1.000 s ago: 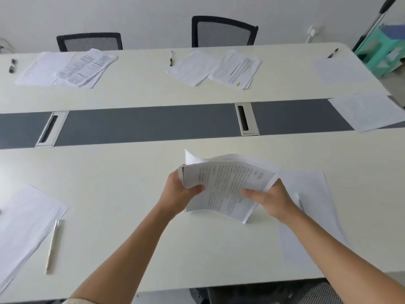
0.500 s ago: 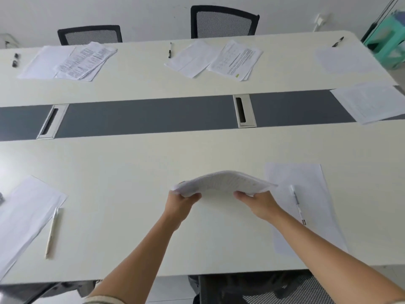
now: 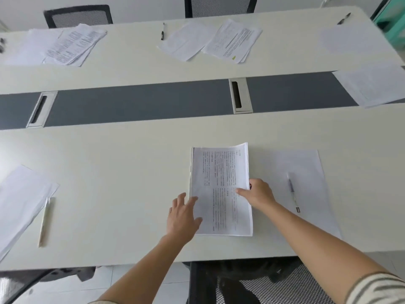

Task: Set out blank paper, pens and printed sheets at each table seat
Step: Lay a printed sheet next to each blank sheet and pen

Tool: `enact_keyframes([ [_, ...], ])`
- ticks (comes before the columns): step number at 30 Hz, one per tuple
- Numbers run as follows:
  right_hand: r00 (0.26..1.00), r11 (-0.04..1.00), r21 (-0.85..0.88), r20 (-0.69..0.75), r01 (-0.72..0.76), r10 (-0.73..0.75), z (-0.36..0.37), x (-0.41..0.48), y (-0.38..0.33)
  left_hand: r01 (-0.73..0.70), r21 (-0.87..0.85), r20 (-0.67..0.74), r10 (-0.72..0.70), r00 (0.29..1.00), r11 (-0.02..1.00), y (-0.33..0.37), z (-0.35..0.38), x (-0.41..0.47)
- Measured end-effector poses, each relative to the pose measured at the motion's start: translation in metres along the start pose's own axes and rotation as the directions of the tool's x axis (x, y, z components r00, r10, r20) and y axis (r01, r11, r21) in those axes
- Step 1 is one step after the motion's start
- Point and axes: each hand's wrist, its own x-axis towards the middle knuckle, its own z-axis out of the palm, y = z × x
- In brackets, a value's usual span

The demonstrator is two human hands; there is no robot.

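Observation:
A stack of printed sheets (image 3: 221, 185) lies flat on the near side of the white table (image 3: 122, 172). My left hand (image 3: 183, 215) rests spread at the stack's lower left edge, fingers apart, touching the paper. My right hand (image 3: 258, 191) holds the stack's right edge, thumb on top of the page. Just right of the stack lies a blank sheet (image 3: 306, 172) with a pen (image 3: 293, 194) on it. At the near left seat are blank paper (image 3: 19, 202) and a pale pen (image 3: 45, 220).
Across the grey centre strip (image 3: 142, 102), the far seats hold printed sheets (image 3: 74, 46), blank paper (image 3: 186, 41), more printed sheets (image 3: 234, 40) and a dark pen (image 3: 162, 31). Papers (image 3: 370, 86) lie at the right end. A chair (image 3: 252, 281) stands below the near edge.
The stack was held curled above the table in both hands; it has come down and now lies flat. My left hand has let go and spread open on its edge.

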Motion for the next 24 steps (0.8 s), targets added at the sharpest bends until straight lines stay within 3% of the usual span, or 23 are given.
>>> enact_keyframes([
  [4,0.951,0.966,-0.244,-0.27,0.083,-0.15,-0.035,-0.022,0.043,-0.119,0.212,0.111,0.097,0.989,0.97,0.007,0.019,0.0],
  [6,0.957,0.909,-0.406,-0.218,0.09,-0.192,-0.048,-0.033,0.079,-0.15,0.268,0.16,0.11,0.981,0.952,0.007,0.027,0.0],
  [8,0.992,0.849,-0.527,-0.078,0.041,-0.096,-0.051,-0.038,0.113,-0.165,0.305,0.183,0.113,0.977,0.938,0.007,0.035,0.0],
  [11,1.0,0.839,-0.544,0.006,-0.001,0.005,-0.042,-0.035,0.136,-0.155,0.318,0.173,0.103,0.979,0.935,0.007,0.04,-0.002],
  [24,0.998,0.823,-0.565,0.015,0.062,-0.065,-0.038,-0.019,0.124,-0.104,0.274,0.143,0.067,0.987,0.956,0.019,0.049,-0.004],
])
